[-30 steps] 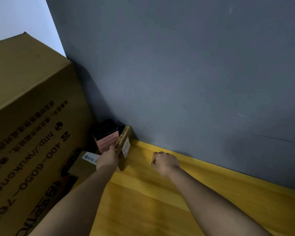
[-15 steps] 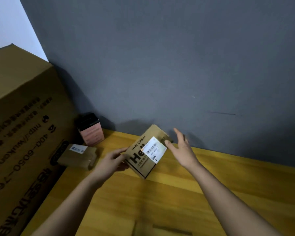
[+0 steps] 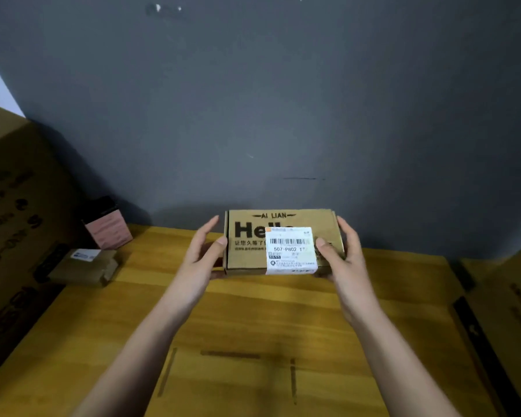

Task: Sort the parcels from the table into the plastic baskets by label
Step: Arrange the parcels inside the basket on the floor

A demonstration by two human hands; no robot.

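I hold a flat brown cardboard parcel [image 3: 250,251] printed "AI LIAN" and "Hello" level above the wooden table [image 3: 253,311], its white barcode label [image 3: 292,251] facing me. My left hand [image 3: 203,257] grips its left end and my right hand [image 3: 340,254] grips its right end, thumbs on top. A small brown parcel [image 3: 85,266] with a white label lies on the table at the left. Behind it a pink and black box [image 3: 107,224] stands against the wall. No baskets are in view.
A big printed cardboard carton [image 3: 9,236] fills the left side. Another carton [image 3: 509,311] stands at the right edge. A dark grey wall [image 3: 283,115] closes off the back of the table.
The parcel was pulled from the left corner beside the pink box, then turned flat. Both hands now hold it level in the centre with the label facing me.
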